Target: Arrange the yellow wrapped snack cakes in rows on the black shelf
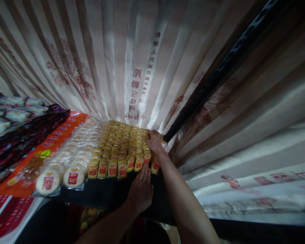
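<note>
Rows of small yellow packets with red labels (pixel 122 145) lie packed together on a dark tray (pixel 104 193). My left hand (pixel 140 189) lies flat against the tray's front edge, fingers stretched toward the nearest packets. My right hand (pixel 154 140) reaches to the far right end of the rows, fingers curled over the packets there; what it grips, if anything, is hidden. To the left lie round white cakes in clear wrap (pixel 71 159).
An orange packaged strip (pixel 53 139) and dark snack bags (pixel 17 135) lie at the left. A pleated cream curtain with red characters (pixel 142 67) hangs behind. A dark pole (pixel 218 74) slants down to the tray's right corner.
</note>
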`<state>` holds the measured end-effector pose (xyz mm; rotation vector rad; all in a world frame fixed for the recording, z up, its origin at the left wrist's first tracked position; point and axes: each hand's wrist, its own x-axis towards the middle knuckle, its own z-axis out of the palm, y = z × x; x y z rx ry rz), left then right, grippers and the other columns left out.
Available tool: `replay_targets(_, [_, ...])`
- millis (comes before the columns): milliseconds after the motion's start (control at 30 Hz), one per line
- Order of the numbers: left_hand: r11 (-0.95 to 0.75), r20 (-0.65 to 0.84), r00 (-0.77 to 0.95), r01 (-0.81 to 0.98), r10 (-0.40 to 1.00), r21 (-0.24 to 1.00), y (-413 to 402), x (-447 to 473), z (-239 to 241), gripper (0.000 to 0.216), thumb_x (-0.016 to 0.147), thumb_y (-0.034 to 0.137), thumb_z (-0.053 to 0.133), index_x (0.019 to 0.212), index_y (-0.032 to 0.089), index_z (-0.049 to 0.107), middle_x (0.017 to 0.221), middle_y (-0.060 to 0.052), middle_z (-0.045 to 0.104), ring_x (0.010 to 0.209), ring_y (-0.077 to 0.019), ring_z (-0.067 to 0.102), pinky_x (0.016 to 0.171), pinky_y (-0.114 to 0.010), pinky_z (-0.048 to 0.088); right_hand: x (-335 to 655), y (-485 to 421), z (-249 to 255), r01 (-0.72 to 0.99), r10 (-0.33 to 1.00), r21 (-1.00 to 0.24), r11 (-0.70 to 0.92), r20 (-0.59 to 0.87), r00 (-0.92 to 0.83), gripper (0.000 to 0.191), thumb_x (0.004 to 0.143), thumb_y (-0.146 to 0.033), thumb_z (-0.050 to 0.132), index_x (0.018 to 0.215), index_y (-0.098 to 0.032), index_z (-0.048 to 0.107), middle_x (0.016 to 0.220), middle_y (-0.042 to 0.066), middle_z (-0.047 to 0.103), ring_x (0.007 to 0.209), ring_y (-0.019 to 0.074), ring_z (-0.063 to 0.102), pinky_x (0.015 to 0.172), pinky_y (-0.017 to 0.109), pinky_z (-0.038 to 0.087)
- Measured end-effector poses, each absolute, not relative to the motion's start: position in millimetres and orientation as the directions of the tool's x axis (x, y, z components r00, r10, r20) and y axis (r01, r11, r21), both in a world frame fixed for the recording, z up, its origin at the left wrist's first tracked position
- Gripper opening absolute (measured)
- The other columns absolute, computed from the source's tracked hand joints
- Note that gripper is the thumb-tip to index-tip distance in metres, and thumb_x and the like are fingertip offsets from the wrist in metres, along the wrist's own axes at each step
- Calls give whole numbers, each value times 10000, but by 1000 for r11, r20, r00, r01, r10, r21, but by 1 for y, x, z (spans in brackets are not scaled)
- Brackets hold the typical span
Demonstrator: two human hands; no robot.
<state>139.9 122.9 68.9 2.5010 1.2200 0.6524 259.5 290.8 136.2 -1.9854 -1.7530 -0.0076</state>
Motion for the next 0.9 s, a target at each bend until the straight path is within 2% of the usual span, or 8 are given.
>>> replay_targets(167, [-594,250,542,683,802,425,122,140,72,594,832,188,396,1386,7,281,1496,-194,196,1397,-274,117,1103,-420,289,258,265,139,892,875,-448,60,453,168,398,796,-135,392,1122,-126,619,1079,82,671,1151,204,482,1040,362,288])
replay_targets(333, [-618,305,537,674,786,405,122,141,69,543,867,221,370,1358,-7,324,1481,-206,233,1398,-274,111,1112,-437,278,249,229,142,790,744,-611,58,554,374,360,812,-195,391,1055,-134,650,1077,98,664,1161,231,477,1010,410,359])
replay_targets(433, [-640,339,543,675,768,368,123,141,64,534,874,226,374,1342,-29,344,1458,-228,276,1392,-289,136,1104,-442,294,246,204,143,737,696,-665,120,586,415,335,818,-234,411,1034,-156,655,1111,97,651,1184,233,460,1005,444,373])
replay_targets(667, [-687,400,568,670,719,283,125,142,57,498,861,162,351,1331,-4,362,1421,-222,359,1378,-276,205,1072,-434,343,246,147,130,707,657,-700,97,579,483,307,817,-227,412,975,-172,668,1103,103,648,1133,231,509,991,458,392])
replay_targets(900, [-700,413,586,679,698,221,120,137,66,424,877,125,341,1274,51,468,1349,-157,489,1336,-257,328,1023,-385,390,240,117,105,694,729,-715,83,518,447,341,803,-191,383,1002,-156,657,1091,115,656,1072,220,558,980,447,410])
